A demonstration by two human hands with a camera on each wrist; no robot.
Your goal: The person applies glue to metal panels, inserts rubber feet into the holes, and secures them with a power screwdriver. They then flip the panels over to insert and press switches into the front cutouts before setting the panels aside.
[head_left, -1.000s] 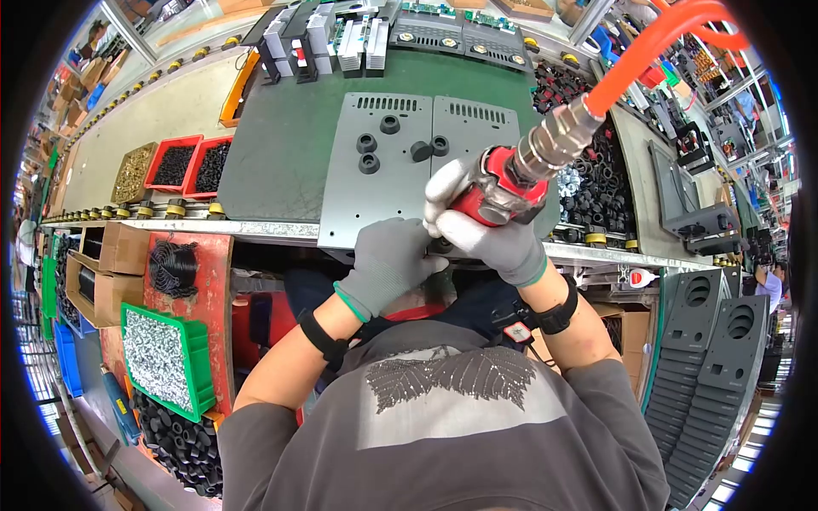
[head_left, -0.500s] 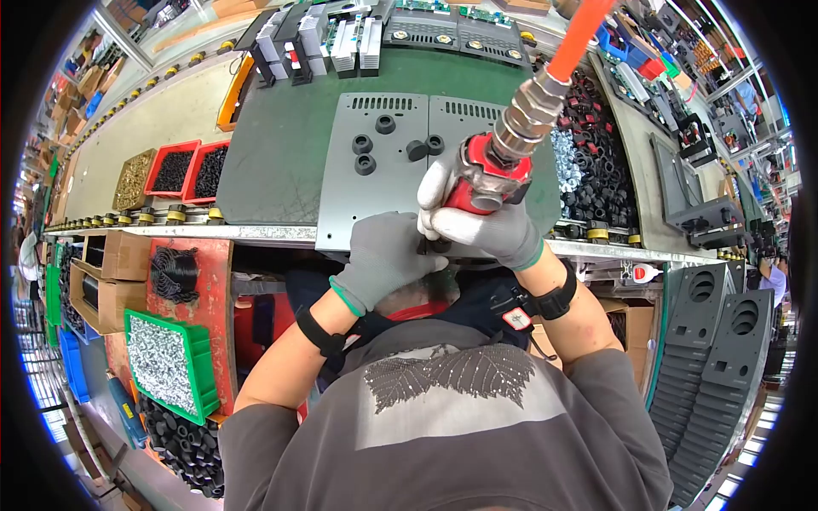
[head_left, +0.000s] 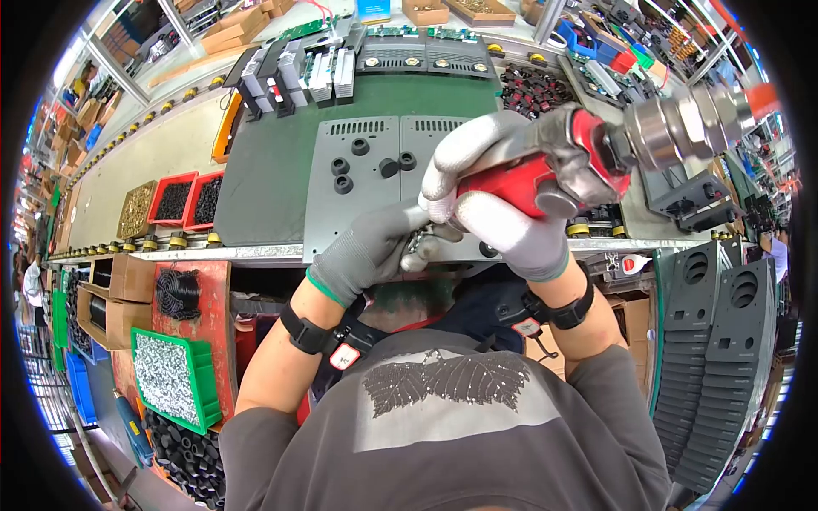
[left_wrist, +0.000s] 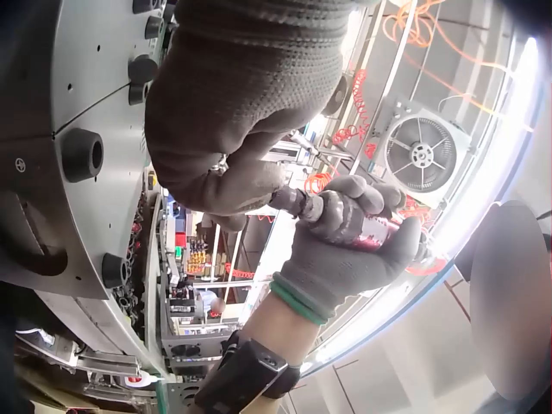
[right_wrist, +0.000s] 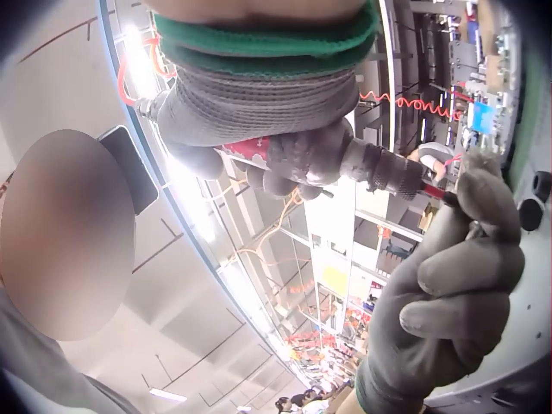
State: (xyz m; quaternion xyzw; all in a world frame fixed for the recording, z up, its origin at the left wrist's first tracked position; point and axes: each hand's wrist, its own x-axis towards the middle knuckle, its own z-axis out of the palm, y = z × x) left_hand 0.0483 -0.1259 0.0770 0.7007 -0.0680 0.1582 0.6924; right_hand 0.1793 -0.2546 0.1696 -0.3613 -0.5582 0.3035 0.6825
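Note:
My right hand, in a grey-and-white glove, grips a red pneumatic screwdriver with its metal hose fitting tilted toward the right. My gloved left hand is curled around small shiny screws, mostly hidden by the fingers. In the right wrist view, the driver's bit reaches the left fingertips. Beneath the hands lie two grey metal panels, side by side. Black rubber feet stand loosely grouped on them, and another foot sits near the right panel's front edge.
Red bins of small black parts stand left, by a tray of brass-coloured pieces. A green bin holds silvery parts. Heat sinks line the mat's back edge. Stacked dark panels stand at right.
The screwdriver has lifted from the panel's front edge and tipped over to the right. My left hand has turned and shifted left, now showing its curled fingers and the screws.

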